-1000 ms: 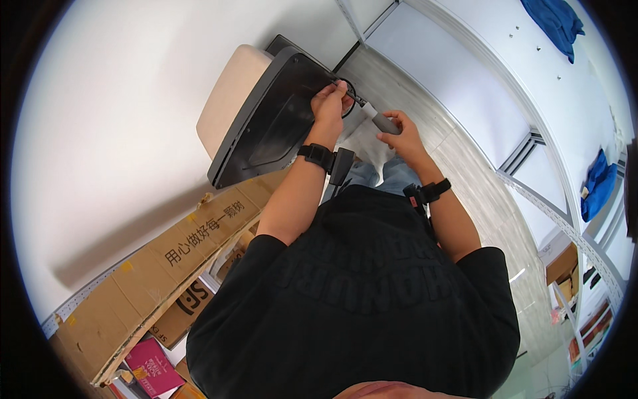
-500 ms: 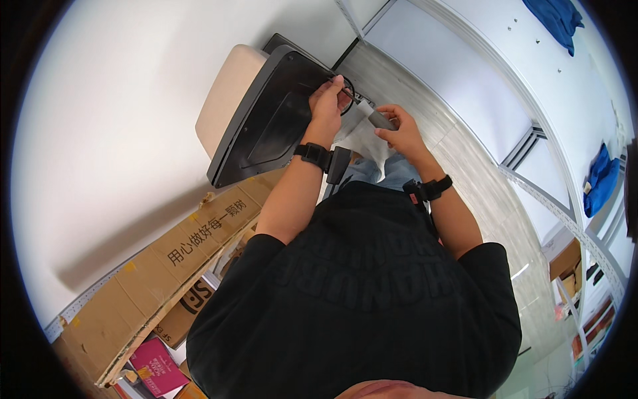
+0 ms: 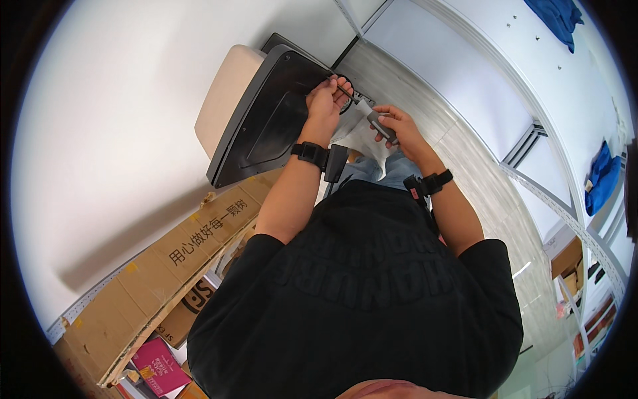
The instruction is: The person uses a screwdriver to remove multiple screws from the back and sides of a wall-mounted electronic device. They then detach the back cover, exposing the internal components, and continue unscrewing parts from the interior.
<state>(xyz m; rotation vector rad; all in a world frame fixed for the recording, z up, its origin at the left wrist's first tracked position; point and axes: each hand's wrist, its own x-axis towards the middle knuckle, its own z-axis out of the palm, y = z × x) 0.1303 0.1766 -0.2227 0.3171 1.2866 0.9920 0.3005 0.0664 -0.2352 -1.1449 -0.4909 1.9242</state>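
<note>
The person wears a black short-sleeved T-shirt (image 3: 359, 266) with dark tonal chest lettering, light-blue jeans (image 3: 401, 169), and black wrist straps (image 3: 310, 152) carrying dark block-shaped modules (image 3: 337, 164), the right one marked red.

Both your arms (image 3: 292, 206) reach forward and lean inward.
Your left hand (image 3: 323, 104) is the farther one, its fingers (image 3: 347, 89) half bent; your right hand (image 3: 403, 128), near it but apart, has the fingers curled in a grip. Both wrists (image 3: 318, 133) look almost straight.
</note>
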